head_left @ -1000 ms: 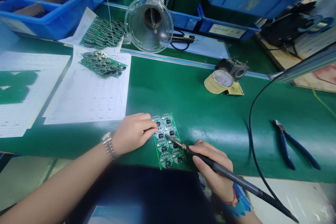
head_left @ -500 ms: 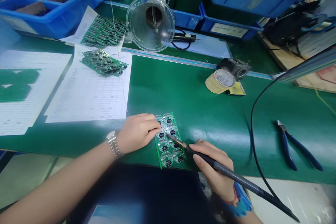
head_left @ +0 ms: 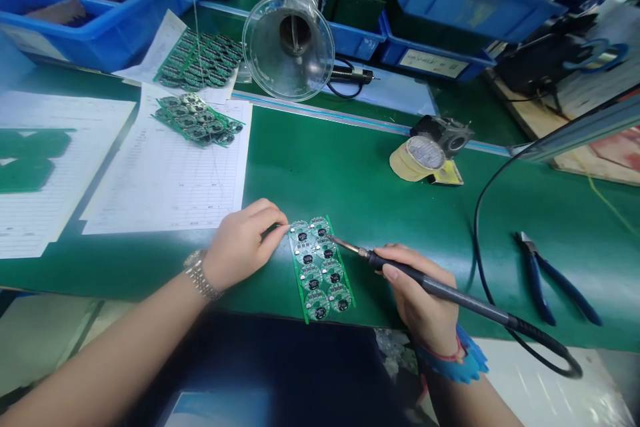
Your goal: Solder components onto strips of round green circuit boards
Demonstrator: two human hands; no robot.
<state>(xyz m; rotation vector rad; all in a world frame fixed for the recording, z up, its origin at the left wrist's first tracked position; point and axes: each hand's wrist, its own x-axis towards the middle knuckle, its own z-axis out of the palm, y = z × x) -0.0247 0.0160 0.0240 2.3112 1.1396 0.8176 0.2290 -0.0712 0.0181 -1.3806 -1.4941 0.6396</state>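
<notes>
A green circuit board panel (head_left: 320,273) with rounded sections and black components lies near the bench's front edge. My right hand (head_left: 425,293) grips a soldering iron (head_left: 450,293) like a pen, its metal tip over the panel's upper right section. At the panel's upper left corner is my left hand (head_left: 245,240), thumb and forefinger pinched together. A thin solder wire (head_left: 201,60) runs down from above toward this hand; its end at the fingertips is hard to make out.
A clear fume funnel (head_left: 287,47) hangs behind the panel. Stacked circuit boards (head_left: 197,120) lie on paper sheets (head_left: 165,193) at left. Cutters (head_left: 537,280) and the iron's cable (head_left: 477,240) are at right. A yellowish round tub (head_left: 417,159) stands farther back; blue bins (head_left: 115,27) line the rear.
My left hand has drawn back left from over the panel to its upper left corner. The iron's tip has moved up and right across the panel.
</notes>
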